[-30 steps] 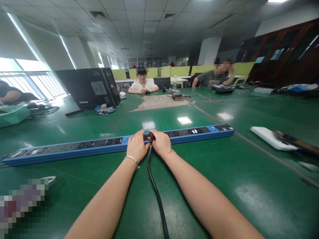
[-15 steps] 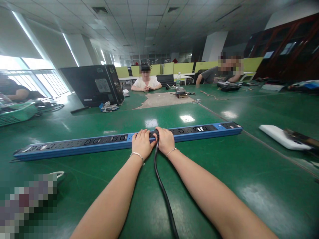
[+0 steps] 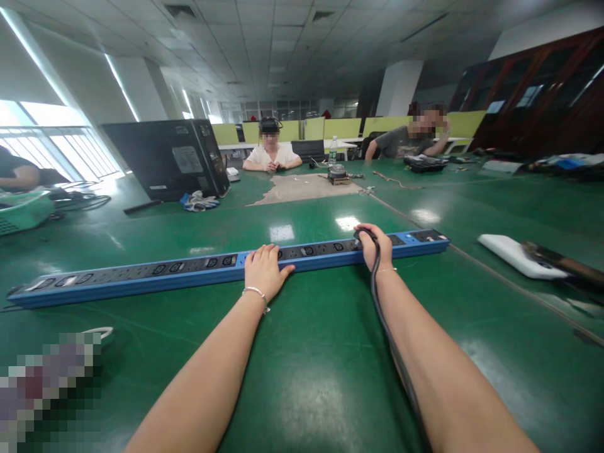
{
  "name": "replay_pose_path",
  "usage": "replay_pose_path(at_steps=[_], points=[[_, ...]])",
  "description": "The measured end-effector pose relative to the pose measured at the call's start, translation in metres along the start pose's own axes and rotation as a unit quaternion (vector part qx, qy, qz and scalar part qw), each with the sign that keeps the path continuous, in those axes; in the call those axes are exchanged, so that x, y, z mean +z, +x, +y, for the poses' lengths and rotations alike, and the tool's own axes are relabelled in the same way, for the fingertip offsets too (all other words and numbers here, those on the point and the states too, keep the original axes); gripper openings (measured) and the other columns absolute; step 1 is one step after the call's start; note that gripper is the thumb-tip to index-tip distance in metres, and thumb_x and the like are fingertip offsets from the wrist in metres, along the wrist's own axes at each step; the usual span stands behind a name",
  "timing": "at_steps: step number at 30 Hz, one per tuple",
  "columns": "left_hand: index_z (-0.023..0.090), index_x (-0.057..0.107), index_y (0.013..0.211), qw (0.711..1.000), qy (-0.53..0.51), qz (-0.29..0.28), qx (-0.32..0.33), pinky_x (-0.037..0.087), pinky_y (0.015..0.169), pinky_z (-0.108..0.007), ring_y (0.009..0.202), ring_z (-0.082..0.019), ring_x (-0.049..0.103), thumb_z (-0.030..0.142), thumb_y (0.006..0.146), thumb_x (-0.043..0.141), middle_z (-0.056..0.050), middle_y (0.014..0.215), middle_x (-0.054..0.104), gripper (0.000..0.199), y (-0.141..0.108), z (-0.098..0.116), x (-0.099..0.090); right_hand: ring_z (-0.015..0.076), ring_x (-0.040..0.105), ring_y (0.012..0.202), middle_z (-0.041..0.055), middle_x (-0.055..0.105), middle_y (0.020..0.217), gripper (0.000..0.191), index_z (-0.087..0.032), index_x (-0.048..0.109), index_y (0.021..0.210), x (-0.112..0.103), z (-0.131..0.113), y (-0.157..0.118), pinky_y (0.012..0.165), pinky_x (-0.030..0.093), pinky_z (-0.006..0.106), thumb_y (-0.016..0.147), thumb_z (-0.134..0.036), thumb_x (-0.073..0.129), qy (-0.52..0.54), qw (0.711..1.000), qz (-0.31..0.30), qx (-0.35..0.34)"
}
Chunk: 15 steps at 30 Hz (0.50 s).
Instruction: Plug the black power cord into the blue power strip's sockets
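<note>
One blue power strip (image 3: 325, 260), one black cable (image 3: 381, 313) and three other people (image 3: 272, 158) show. The table (image 3: 306, 352) is glossy green; windows (image 3: 28, 113) stand left, dark cabinets (image 3: 533, 88) far right. The strip lies crosswise under the spread left hand (image 3: 262, 267); the right hand (image 3: 379, 247) pinches the cable's plug (image 3: 364, 233) at the strip's right half.

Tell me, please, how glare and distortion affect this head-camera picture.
Head view: bright reflections patch the green table beyond and in front of the power strip; in that same head view, windows at left look washed out, the dark cabinet slants, probably from wide-angle distortion, and a lower-left object is pixelated.
</note>
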<state>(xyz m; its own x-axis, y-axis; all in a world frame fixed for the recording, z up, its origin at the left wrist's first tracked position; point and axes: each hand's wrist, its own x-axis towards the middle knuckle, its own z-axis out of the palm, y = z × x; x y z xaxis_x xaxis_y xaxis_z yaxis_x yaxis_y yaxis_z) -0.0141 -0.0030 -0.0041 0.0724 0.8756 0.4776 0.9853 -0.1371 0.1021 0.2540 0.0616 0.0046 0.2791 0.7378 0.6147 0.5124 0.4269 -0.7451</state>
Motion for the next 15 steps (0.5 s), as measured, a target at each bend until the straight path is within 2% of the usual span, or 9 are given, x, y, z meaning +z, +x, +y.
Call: replay_pose_path(at_steps=[3, 10, 15], points=[[0.018, 0.048, 0.124, 1.0, -0.002, 0.001, 0.0, 0.026, 0.104, -0.042, 0.125, -0.026, 0.04, 0.055, 0.08, 0.048, -0.011, 0.131, 0.052, 0.057, -0.0001, -0.0003, -0.0003, 0.0193, 0.063, 0.081, 0.0031, 0.069, 0.087, 0.028, -0.021, 0.067, 0.09, -0.0116, 0.0071, 0.0, 0.081, 0.048, 0.035, 0.076, -0.034, 0.048, -0.024, 0.999, -0.035, 0.0], [0.018, 0.049, 0.123, 1.0, -0.01, -0.002, -0.002, 0.026, 0.104, -0.043, 0.125, -0.026, 0.041, 0.054, 0.079, 0.049, -0.011, 0.131, 0.051, 0.057, 0.0006, 0.0002, -0.0013, 0.0219, 0.063, 0.093, 0.0045, 0.07, 0.098, 0.032, -0.024, 0.066, 0.102, -0.0076, 0.0005, -0.0044, 0.086, 0.048, 0.037, 0.079, -0.037, 0.047, -0.141, 0.983, -0.111, -0.039], [0.017, 0.049, 0.123, 1.0, -0.007, 0.003, -0.004, 0.026, 0.104, -0.042, 0.125, -0.026, 0.041, 0.054, 0.079, 0.049, -0.012, 0.131, 0.052, 0.057, 0.0001, 0.0009, -0.0006, 0.021, 0.061, 0.102, 0.0061, 0.066, 0.111, 0.033, -0.022, 0.061, 0.109, -0.0119, 0.0047, -0.0078, 0.097, 0.042, 0.041, 0.083, -0.031, 0.045, -0.169, 0.966, -0.156, -0.119]])
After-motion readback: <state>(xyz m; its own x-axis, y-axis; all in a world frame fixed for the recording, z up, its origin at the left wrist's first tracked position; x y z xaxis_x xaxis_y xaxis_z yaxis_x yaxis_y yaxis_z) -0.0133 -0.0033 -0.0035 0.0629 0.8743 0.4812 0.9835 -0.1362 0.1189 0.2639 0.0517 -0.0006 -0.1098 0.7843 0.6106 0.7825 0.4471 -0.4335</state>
